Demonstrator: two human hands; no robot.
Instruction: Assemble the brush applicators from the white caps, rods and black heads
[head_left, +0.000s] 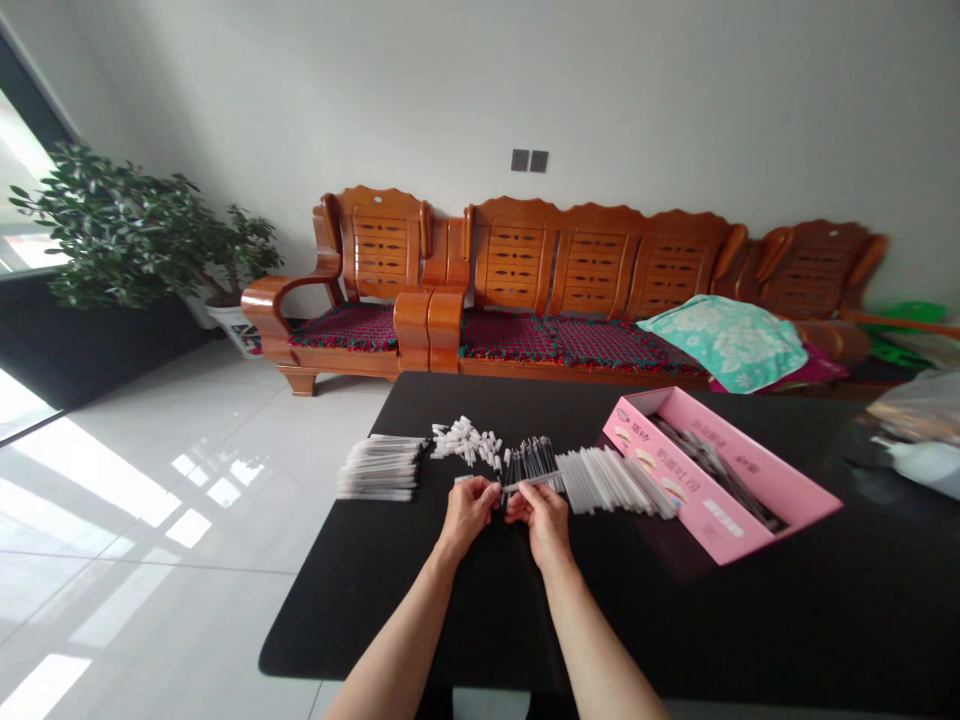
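My right hand [544, 518] pinches a slim whitish tube [536, 482], which lies nearly level and points left. My left hand [469, 512] is closed just beside the tube's left end; its fingertips hide whatever is in them. Beyond the hands lies a row of thin black rods [531, 458]. Small white caps [466, 440] are heaped behind my left hand. To the right, whitish translucent tubes [611, 482] lie side by side. At the left is a stack of whitish tubes with dark ends [381, 468].
A pink open box [720, 500] with dark rods inside stands on the black table [750, 620] at the right. Near the table's right edge sit a white object [926, 465] and a plastic bag [919, 405]. Behind are a wooden sofa [517, 250] and a potted plant [150, 235].
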